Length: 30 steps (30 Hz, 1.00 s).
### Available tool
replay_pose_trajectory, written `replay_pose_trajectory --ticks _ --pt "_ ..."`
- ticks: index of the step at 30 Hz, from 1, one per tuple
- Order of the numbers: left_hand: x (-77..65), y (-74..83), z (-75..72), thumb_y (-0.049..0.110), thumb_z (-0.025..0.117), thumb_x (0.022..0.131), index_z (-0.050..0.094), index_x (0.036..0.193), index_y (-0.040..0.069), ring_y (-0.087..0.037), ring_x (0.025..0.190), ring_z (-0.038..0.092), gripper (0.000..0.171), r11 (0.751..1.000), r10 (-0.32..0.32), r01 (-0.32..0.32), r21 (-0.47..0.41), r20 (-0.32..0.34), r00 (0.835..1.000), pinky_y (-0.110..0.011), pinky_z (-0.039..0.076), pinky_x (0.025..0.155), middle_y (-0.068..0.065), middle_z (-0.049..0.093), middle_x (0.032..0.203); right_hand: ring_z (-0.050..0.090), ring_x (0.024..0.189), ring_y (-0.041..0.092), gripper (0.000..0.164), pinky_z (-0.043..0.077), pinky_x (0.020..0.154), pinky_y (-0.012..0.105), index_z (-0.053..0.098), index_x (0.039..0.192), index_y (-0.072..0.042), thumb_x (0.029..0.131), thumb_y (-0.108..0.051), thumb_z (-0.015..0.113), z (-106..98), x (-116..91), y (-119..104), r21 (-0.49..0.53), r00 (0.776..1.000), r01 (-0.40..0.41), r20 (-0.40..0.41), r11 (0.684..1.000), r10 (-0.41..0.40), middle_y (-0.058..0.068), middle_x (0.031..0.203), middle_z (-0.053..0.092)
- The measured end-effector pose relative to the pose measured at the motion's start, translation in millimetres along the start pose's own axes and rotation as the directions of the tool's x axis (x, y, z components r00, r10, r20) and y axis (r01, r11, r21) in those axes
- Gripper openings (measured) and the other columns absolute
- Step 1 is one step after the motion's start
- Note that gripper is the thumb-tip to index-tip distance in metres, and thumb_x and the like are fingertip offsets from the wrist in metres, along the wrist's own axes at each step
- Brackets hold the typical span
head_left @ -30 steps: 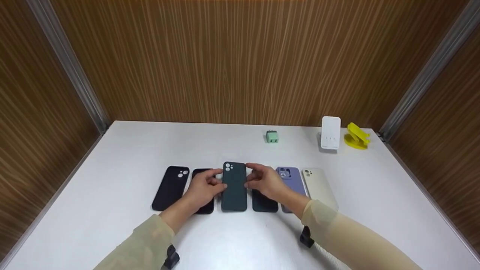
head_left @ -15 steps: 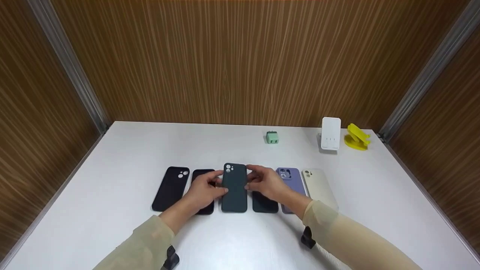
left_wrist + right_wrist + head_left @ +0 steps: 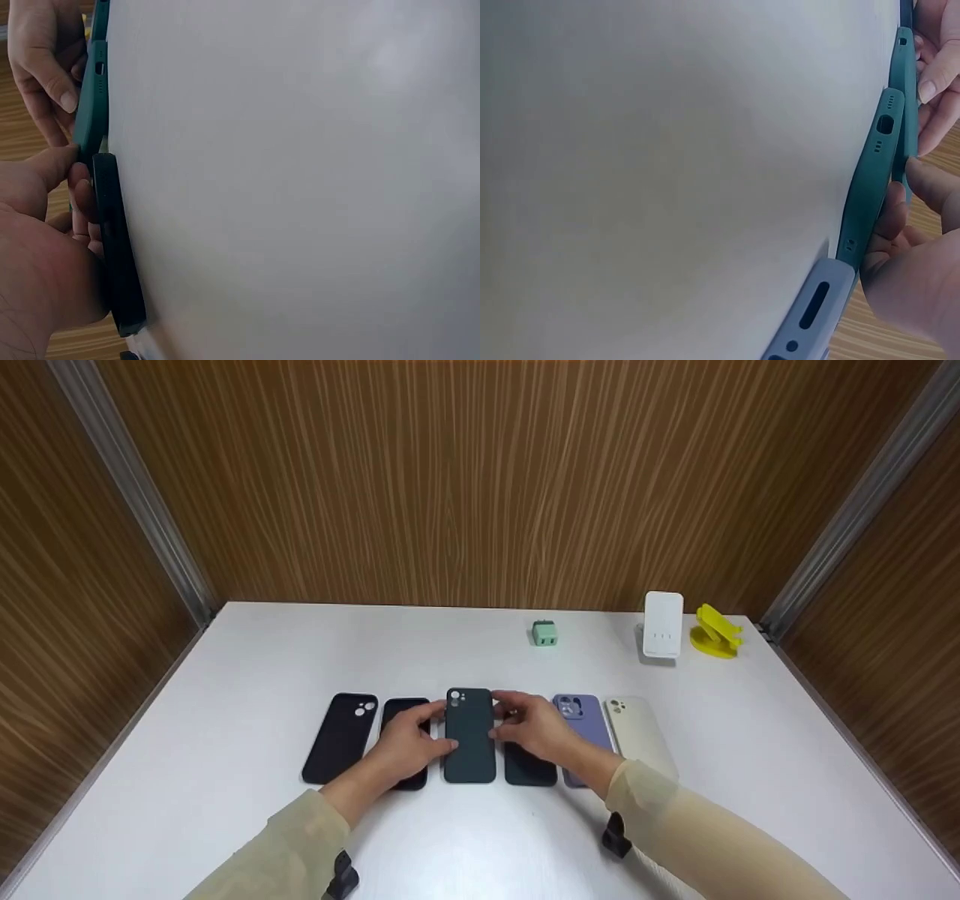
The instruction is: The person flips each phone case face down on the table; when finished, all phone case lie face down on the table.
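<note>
A dark green phone case (image 3: 470, 750), its camera holes at the top left, lies between both hands in the middle of a row of cases. My left hand (image 3: 405, 744) holds its left edge, thumb on the rim and index finger higher up. At the opposite edge, my right hand (image 3: 534, 726) has thumb and fingertips on the side. Under the left hand lies a black case (image 3: 411, 780), partly covered. Another dark green case (image 3: 871, 180) sits below the right hand. In the left wrist view, the held case (image 3: 92, 105) shows its port end.
A black case (image 3: 337, 742) lies at the row's left end; a purple case (image 3: 589, 727) and a cream case (image 3: 637, 735) lie at the right. Farther back are a mint-green charger plug (image 3: 544, 634), a white stand-like device (image 3: 663, 624) and a yellow phone stand (image 3: 716, 632).
The held case's top edge has come down slightly toward the table. My left thumb has slid a little lower along its left edge. The right hand has barely moved.
</note>
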<state>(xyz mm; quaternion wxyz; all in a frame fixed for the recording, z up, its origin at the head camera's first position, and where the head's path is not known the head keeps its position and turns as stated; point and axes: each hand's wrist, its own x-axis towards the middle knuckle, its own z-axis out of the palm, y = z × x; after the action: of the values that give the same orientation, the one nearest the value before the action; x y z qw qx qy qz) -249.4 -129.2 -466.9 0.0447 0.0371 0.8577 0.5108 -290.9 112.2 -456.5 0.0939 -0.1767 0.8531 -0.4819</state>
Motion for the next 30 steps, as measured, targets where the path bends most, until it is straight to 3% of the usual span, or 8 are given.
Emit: replay_pose_trajectory --ticks 3,7,16,30 --pt "0.7 0.6 0.4 0.015 0.084 0.092 0.054 0.155 0.009 -0.029 0.115 0.064 0.070 1.000 0.001 -0.001 0.028 0.001 1.000 -0.042 0.050 0.103 -0.012 0.062 0.147 0.065 0.097 0.022 0.062 0.057 0.092 0.039 0.060 0.149 -0.004 0.091 -0.002 0.081 0.3 -0.6 -0.6 -0.020 1.000 -0.014 -0.005 1.000 0.014 0.009 0.121 0.071" --pt "0.4 2.1 0.3 0.016 0.084 0.092 0.053 0.155 0.007 -0.035 0.148 0.045 0.071 0.999 0.013 -0.013 0.033 0.008 1.000 -0.050 0.032 0.123 -0.015 0.059 0.150 0.066 0.098 0.022 0.064 0.057 0.093 0.040 0.059 0.149 -0.003 0.090 -0.002 0.082 0.5 -1.2 -1.4 -0.028 1.000 -0.016 0.005 0.999 0.016 0.010 0.124 0.071" --pt "1.9 3.9 -0.3 0.018 0.083 0.093 0.053 0.157 0.011 -0.035 0.150 0.041 0.071 0.998 -0.027 0.027 0.050 0.016 0.999 -0.050 0.030 0.125 -0.014 0.057 0.153 0.066 0.100 0.022 0.064 0.056 0.097 0.044 0.059 0.150 -0.004 0.090 -0.004 0.083 -0.7 -1.0 -2.0 -0.054 1.000 -0.022 0.016 0.998 0.023 0.013 0.129 0.070" --pt "2.4 1.7 0.3 0.017 0.082 0.094 0.055 0.156 0.012 -0.036 0.151 0.040 0.068 0.997 -0.040 0.038 0.072 0.024 0.999 -0.051 0.030 0.124 -0.015 0.053 0.157 0.067 0.098 0.021 0.061 0.057 0.096 0.042 0.062 0.146 -0.001 0.090 -0.006 0.085 -0.4 -1.2 0.1 -0.064 0.999 -0.004 0.040 0.998 0.006 0.013 0.130 0.071"
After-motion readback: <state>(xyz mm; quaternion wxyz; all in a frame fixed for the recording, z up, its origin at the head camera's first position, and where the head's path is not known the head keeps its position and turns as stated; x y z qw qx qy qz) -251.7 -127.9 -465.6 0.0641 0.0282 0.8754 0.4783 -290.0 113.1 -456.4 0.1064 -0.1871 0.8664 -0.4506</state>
